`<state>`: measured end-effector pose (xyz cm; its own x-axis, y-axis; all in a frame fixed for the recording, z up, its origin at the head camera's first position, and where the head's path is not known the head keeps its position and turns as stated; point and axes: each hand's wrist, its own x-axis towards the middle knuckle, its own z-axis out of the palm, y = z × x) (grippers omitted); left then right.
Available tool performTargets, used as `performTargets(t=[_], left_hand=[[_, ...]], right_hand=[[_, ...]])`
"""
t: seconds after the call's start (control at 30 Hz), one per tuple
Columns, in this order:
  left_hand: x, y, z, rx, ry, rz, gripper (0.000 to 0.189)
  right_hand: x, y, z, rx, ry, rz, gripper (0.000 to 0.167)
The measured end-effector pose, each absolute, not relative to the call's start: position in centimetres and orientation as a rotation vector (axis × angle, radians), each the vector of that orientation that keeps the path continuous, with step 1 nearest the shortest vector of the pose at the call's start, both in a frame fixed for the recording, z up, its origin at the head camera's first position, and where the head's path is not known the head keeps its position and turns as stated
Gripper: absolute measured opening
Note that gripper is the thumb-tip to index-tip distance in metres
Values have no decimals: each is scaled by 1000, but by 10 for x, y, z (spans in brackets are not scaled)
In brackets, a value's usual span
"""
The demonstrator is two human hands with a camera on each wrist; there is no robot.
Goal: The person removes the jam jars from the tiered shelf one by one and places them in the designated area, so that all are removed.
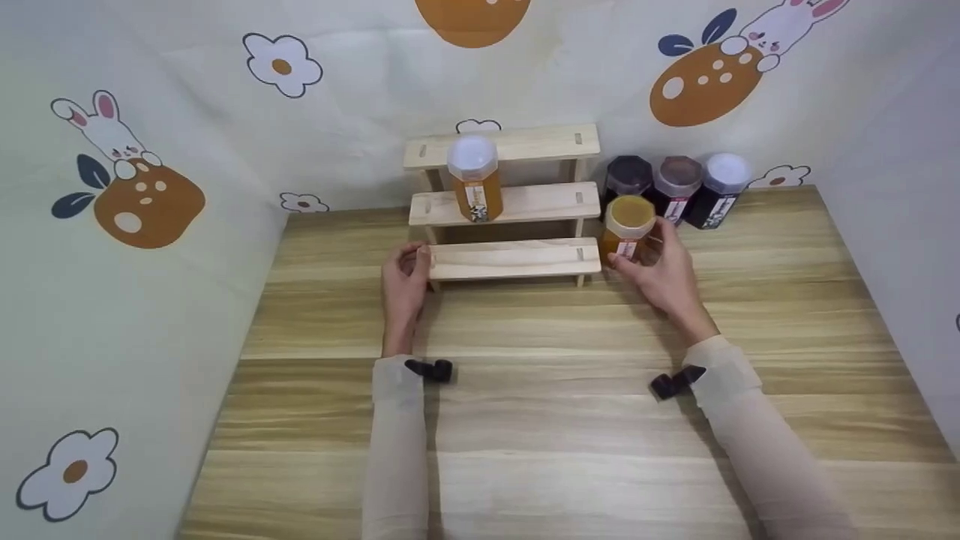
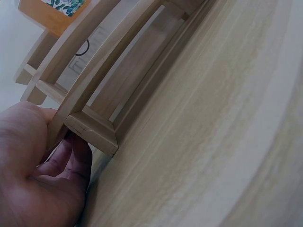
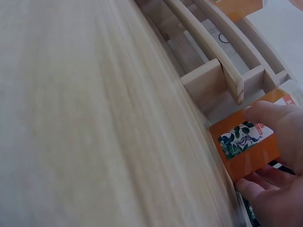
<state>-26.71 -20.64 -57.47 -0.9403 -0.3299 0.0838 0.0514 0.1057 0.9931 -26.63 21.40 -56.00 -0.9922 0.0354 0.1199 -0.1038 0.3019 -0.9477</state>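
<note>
A three-tier wooden step rack (image 1: 517, 259) stands at the back of the table. My left hand (image 1: 405, 276) grips the left end of its lowest shelf; in the left wrist view the thumb lies over the board and the fingers (image 2: 78, 158) curl underneath. At the rack's right end my right hand (image 1: 667, 274) holds an amber jar (image 1: 628, 225) with a clear, faceted lid, thumb on the near side and fingers behind. The right wrist view shows this orange jar (image 3: 251, 137) upright on the table, its label partly covered by the thumb. Another amber jar (image 1: 478, 184) stands on the middle shelf.
Behind the held jar, three dark jars stand in a row: a black-topped one (image 1: 628, 176), a reddish one (image 1: 679, 180) and a white-lidded one (image 1: 724, 184). Patterned cloth walls (image 1: 360, 90) border the wood-grain table (image 1: 540, 420) at the back and sides.
</note>
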Motion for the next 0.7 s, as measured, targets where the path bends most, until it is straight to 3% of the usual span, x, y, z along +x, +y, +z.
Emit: performTargets(t=[0.7], left_hand=[[-267, -207, -574, 278, -2128, -1858, 34]], right_hand=[[-274, 206, -563, 95, -2393, 1762, 86]])
